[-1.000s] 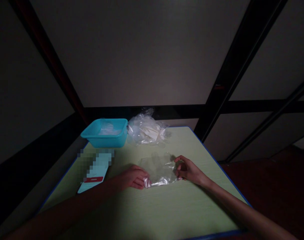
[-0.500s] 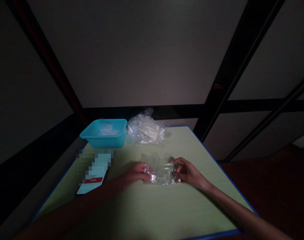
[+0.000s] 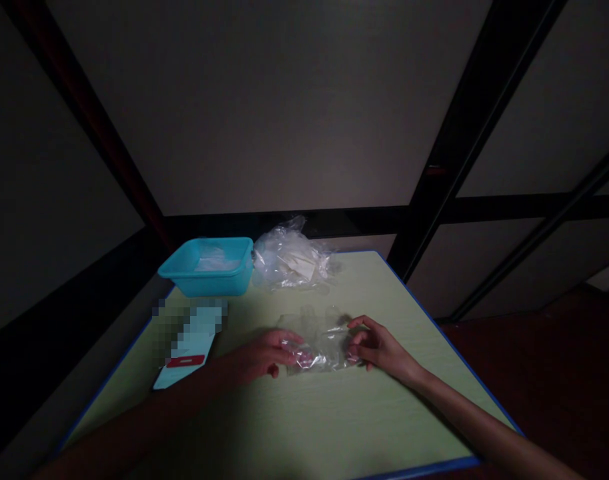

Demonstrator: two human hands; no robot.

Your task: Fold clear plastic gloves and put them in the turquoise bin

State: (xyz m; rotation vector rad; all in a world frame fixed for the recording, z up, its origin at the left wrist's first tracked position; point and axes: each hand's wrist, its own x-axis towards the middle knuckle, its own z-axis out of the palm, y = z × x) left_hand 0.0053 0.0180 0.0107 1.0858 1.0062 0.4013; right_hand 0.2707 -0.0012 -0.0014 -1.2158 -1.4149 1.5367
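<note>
A clear plastic bag [image 3: 321, 343] lies crinkled on the pale green table [image 3: 344, 417], between my two hands. My left hand [image 3: 274, 352] is at its left edge, thumb and fingers closed on the film. On the right side, the fingers of my right hand [image 3: 374, 343] are curled, with thumb and a fingertip pinching the bag's edge while the index finger stretches above it. Some fingertips show blurred through the film.
A turquoise basin [image 3: 214, 283] with clear plastic inside stands at the back left. Beside it sits a heap of plastic bags [image 3: 289, 257] with a pale paper piece. A partly pixelated light-blue packet [image 3: 194, 347] with a red band lies at the left.
The bag's left part has spread slightly left and toward me, and my left hand has shifted a little that way too. My right hand has hardly moved.
</note>
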